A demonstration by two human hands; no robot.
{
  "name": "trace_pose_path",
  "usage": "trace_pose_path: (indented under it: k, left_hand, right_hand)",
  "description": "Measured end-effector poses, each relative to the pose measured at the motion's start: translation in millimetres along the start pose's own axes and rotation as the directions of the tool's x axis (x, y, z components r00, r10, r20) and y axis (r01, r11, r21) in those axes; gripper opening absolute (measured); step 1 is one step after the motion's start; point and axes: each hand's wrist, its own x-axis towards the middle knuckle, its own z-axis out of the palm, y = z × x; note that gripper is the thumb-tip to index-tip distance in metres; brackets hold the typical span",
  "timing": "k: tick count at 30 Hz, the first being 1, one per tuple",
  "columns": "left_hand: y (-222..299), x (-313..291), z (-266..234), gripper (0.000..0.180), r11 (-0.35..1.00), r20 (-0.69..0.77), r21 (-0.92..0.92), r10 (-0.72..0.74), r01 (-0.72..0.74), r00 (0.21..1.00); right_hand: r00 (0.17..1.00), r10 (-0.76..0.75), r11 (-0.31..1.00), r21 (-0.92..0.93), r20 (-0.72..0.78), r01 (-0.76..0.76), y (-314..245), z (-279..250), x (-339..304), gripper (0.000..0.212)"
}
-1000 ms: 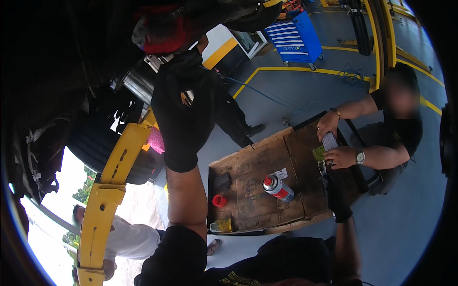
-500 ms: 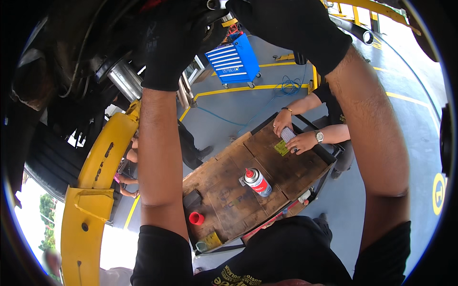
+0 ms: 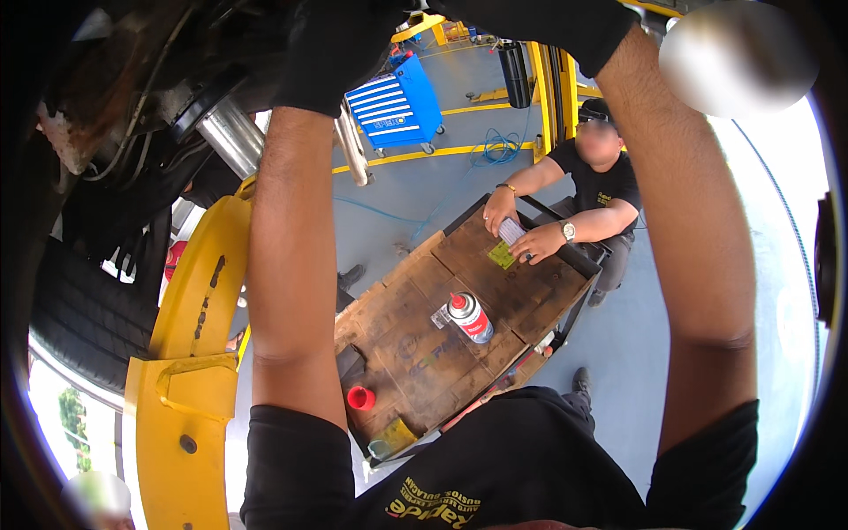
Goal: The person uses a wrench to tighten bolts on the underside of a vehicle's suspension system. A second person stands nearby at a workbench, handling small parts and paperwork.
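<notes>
The floor is smooth blue-grey, crossed by painted yellow lines. Below the middle stands a desk with a dark metal frame, its top covered in flattened, stained brown cardboard. Beyond it sits a blue drawer cabinet on small wheels, with pale stripes along its drawer fronts. A thin blue hose lies coiled on the floor to the cabinet's right. Behind the coil rises a yellow post, with an upright black cylinder beside it. Strong light whitens the floor at the far right; at the lower left, green leaves show in bright daylight.
</notes>
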Motion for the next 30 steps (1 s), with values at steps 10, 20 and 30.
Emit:
trace_pose_path:
  k: [10,20,30]
  left_hand:
    - [3,5,-16,0.03,0.994,0.135,-0.059,-0.087,0.096,0.987]
    - [13,-3,-28,0.031,0.903,-0.005,0.412,0.137,-0.123,0.991]
    - [-17,-9,-1,0.029,0.836,-0.011,0.548,-0.034,0.035,0.999]
  right_hand:
    - [0.702,0.691,0.586,0.703,-0.173,-0.403,-101,65,-55,0.024]
    - [0.933,0.351,0.864,0.409,-0.075,-0.292,-38,4,-34,0.029]
    - [0.995,0.092,0.993,0.072,0.035,-0.094,-12,-24,-2,0.023]
